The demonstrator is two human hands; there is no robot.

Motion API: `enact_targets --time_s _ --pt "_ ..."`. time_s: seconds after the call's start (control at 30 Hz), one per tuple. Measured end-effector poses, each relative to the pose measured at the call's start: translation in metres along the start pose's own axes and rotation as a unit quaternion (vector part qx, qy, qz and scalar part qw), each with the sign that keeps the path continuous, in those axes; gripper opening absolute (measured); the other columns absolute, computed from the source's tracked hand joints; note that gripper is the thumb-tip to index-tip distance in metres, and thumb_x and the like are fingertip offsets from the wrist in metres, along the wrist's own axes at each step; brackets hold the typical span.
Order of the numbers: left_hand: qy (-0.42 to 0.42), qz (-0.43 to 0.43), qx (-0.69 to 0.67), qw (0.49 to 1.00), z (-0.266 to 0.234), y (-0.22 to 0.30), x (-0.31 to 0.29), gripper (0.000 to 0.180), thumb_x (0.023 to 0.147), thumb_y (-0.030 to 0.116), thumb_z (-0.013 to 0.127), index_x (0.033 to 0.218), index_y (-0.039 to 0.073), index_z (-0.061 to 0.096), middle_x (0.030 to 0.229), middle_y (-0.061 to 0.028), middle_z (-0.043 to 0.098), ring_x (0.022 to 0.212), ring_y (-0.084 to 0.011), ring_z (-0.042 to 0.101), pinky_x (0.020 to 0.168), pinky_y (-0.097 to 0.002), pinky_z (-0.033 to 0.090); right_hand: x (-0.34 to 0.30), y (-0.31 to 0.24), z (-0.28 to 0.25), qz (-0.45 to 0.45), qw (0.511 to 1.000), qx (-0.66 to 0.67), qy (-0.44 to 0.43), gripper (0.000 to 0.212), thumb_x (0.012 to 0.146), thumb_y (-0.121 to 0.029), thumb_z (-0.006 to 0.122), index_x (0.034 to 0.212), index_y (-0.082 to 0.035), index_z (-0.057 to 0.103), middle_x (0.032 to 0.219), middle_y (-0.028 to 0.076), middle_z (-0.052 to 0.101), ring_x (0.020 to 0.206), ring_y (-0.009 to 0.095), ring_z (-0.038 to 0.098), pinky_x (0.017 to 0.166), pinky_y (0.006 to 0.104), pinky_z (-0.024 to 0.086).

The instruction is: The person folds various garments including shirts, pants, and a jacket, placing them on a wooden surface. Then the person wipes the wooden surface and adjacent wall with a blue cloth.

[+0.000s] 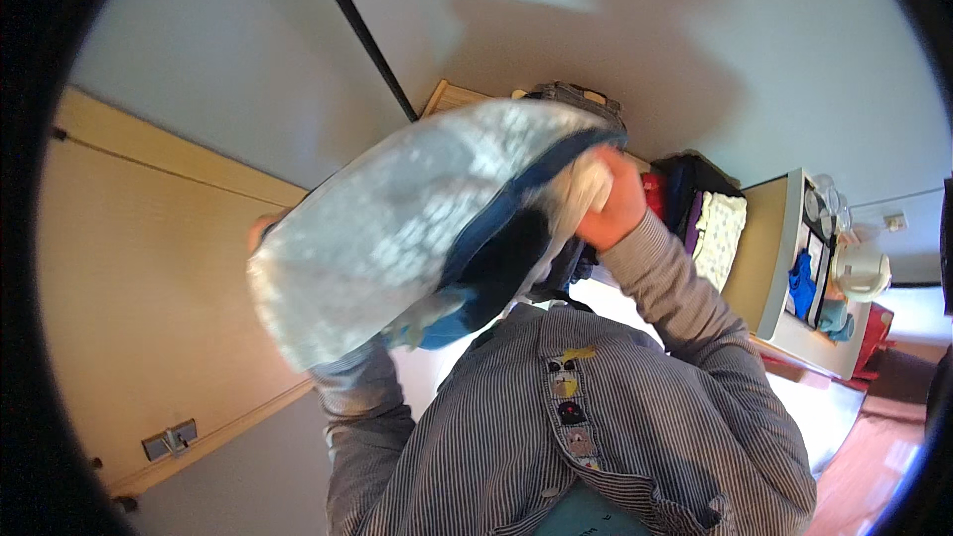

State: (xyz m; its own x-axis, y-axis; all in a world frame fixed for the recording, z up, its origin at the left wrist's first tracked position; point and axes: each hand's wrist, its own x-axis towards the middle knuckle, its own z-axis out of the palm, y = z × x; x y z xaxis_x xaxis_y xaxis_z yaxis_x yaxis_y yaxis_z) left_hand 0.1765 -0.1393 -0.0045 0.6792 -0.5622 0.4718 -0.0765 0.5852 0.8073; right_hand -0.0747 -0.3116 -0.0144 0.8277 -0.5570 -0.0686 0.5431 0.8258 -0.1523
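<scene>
Holding step: both hands appear to be supporting a pale grey-white bag-like piece of thin, patterned material (382,223), its folds blurring; I am judging this as opening out or turning the piece in the air.
Piece, position: it is hanging off any surface, in front of and above the grey-and-white striped shirt (476,427), its dark mouth facing right and downward.
Mouth edge: a curved dark blue border (526,179) is running along it; a lighter blue soft part (447,328) is showing lower down, whether lining or separate cloth I cannot tell.
Right hand: the right hand (617,201) is closing on the upper right of the mouth, gripping a bunched cream-coloured soft strip (578,194) there.
Left hand: only a little of the left hand (260,228) is showing past the piece's far left edge; whether it is gripping or just propping, I cannot tell.
Surroundings: a pale wooden door panel (179,268) is standing at left; a folded cream patterned cloth (720,228) is lying well apart, at right.
Next move, judged: the loose material would be calling for a firm right-hand pinch, a sure left-hand hold and slow spreading, since the slack edge could be folding inward.
</scene>
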Motion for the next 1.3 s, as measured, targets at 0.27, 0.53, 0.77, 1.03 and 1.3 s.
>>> enact_targets --time_s 0.27,0.53,0.77,1.03,1.3 --pt "-0.257 0.056 0.291 0.92 0.155 -0.159 0.012 0.036 0.078 0.009 0.052 0.114 0.002 0.049 0.105 -0.0162 0.055 0.096 -0.0288 0.053 0.085 -0.0364 0.041 0.031 -0.139 -0.098 -0.39 0.746 -0.463 0.278 0.042 0.084 -0.018 0.054 0.121 0.0 0.042 0.103 0.012 0.058 0.09 0.023 0.058 0.08 0.0332 0.047" --pt "-0.451 -0.016 0.42 0.787 0.108 -0.246 -0.087 0.048 0.07 0.013 0.061 0.116 0.004 0.048 0.111 -0.0173 0.053 0.102 -0.0347 0.048 0.09 -0.0413 0.036 -0.184 -0.133 -0.306 -0.167 0.571 -0.522 0.611 0.049 0.07 -0.02 0.068 0.111 0.003 0.054 0.105 0.014 0.06 0.095 0.022 0.057 0.083 0.0299 0.044" --pt "-0.446 -0.063 0.371 0.812 0.127 -0.242 -0.1 0.04 0.073 0.011 0.059 0.112 0.003 0.052 0.107 -0.0162 0.056 0.099 -0.0323 0.052 0.087 -0.0395 0.04 -0.319 -0.111 -0.346 -0.131 0.378 -0.451 0.798 0.064 0.059 -0.035 0.075 0.108 0.0 0.055 0.105 0.017 0.059 0.097 0.029 0.056 0.085 0.0347 0.044" --pt "-0.45 -0.205 0.285 0.821 0.179 -0.21 -0.119 0.032 0.078 0.008 0.059 0.11 0.003 0.055 0.093 -0.0098 0.061 0.079 -0.0161 0.058 0.069 -0.0261 0.047 -0.3 -0.114 -0.304 0.023 0.311 -0.556 0.771 0.078 0.058 -0.046 0.074 0.122 -0.009 0.047 0.12 0.017 0.048 0.11 0.032 0.047 0.091 0.0372 0.04" --pt "-0.521 -0.242 0.227 0.786 0.215 -0.189 -0.139 0.027 0.081 0.008 0.057 0.107 0.002 0.056 0.084 -0.0083 0.062 0.074 -0.0121 0.059 0.067 -0.0231 0.047 -0.288 -0.121 -0.283 0.034 0.278 -0.698 0.659 0.05 0.067 -0.043 0.066 0.107 -0.014 0.059 0.106 0.012 0.057 0.1 0.031 0.052 0.086 0.0407 0.041"
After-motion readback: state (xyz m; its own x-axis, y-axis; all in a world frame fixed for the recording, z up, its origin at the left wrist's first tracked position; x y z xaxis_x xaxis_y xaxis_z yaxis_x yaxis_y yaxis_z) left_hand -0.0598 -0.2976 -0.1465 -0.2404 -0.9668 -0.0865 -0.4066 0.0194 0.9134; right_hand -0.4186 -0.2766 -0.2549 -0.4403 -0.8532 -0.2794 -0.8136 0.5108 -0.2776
